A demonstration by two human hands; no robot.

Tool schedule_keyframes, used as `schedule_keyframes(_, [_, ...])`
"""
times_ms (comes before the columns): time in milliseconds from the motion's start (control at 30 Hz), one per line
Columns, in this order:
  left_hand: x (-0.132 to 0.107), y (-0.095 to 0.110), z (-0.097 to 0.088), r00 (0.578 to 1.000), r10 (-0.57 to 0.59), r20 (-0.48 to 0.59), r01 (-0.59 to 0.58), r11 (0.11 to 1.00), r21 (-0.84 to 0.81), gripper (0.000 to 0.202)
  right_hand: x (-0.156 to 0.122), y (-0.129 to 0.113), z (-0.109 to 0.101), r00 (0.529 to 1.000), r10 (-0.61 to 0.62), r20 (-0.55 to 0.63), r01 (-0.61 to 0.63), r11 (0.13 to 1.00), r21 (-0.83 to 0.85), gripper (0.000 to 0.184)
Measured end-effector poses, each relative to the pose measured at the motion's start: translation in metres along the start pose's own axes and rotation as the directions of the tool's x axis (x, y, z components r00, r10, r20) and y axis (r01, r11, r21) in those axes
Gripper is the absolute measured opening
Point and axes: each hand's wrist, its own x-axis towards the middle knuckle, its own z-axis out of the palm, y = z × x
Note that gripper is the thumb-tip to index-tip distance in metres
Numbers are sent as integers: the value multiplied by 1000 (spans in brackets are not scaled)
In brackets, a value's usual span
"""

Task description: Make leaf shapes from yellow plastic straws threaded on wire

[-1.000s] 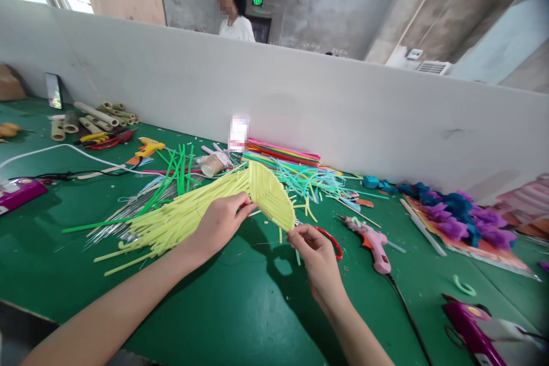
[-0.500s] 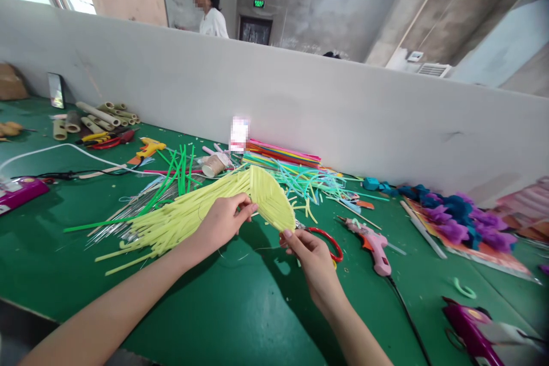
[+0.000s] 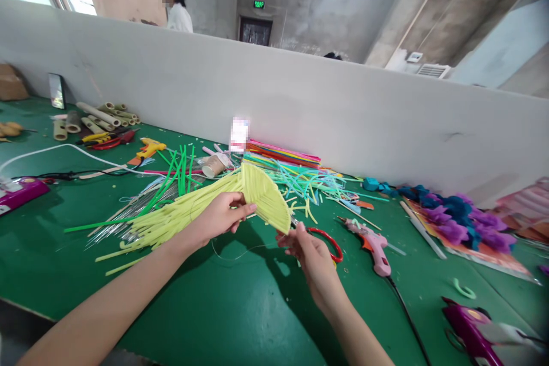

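There's the fan (image 3: 266, 197) between the grips, left hand (image 3: 223, 217) pinching its near edge; right hand (image 3: 312, 254) at its low tip, can't tell whether pinching; rows packed, stems (image 3: 174, 217) left of the grip loose, seemingly part-formed; scissors (image 3: 339, 249) just past right hand

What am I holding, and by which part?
Left hand: yellow piece, pinched by its lower left edge. Right hand: near its lower tip, grip unclear.

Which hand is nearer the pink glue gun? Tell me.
Right: the right hand is left of the glue gun, not touching; the left hand is farther left, holding the yellow pipe-cleaner bundle.
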Motion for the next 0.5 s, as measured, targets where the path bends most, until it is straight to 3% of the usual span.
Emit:
schedule_keyframes(100, [2,-2,-3,1000,-6,-13,6,1000,-6,29,1,0,-2,999,47,1,-47,996,70,52])
schedule_keyframes(300, [3,-2,-3,1000,-29,-1,29,1000,0,31,1,3,-2,1000,-15,18,16,999,-52,33])
schedule_keyframes(500, [2,-1,-2,999,-53,4,53,998,29,34,-1,3,0,999,-3,44,3,1000,-10,27])
